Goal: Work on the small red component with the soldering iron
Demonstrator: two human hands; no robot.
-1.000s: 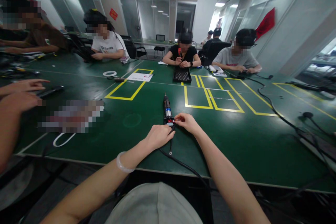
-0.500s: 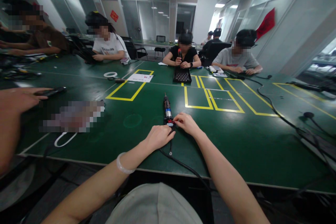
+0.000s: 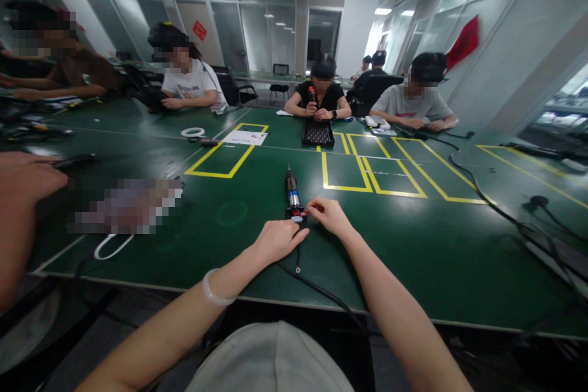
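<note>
Co-worker's hand (image 3: 34,177) farther left, green table (image 3: 427,257), partitions (image 3: 252,18)

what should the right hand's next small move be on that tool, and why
Probably a slight adjustment by the right hand at the red part, with the left hand bracing the tool: the left lies over the tool's near end, while the right is pinched beside the red part.

Bench (image 3: 427,257): green, patterned with yellow tape outlines (image 3: 242,162). Tool (image 3: 293,190): black, banded blue and silver, red toward the rear. Cable (image 3: 321,289): black. Bracelet (image 3: 206,286): translucent white. Paper (image 3: 243,138): white, with reddish marks. Tray (image 3: 318,143): black, pale-dotted. Banner (image 3: 463,43): red.
</note>
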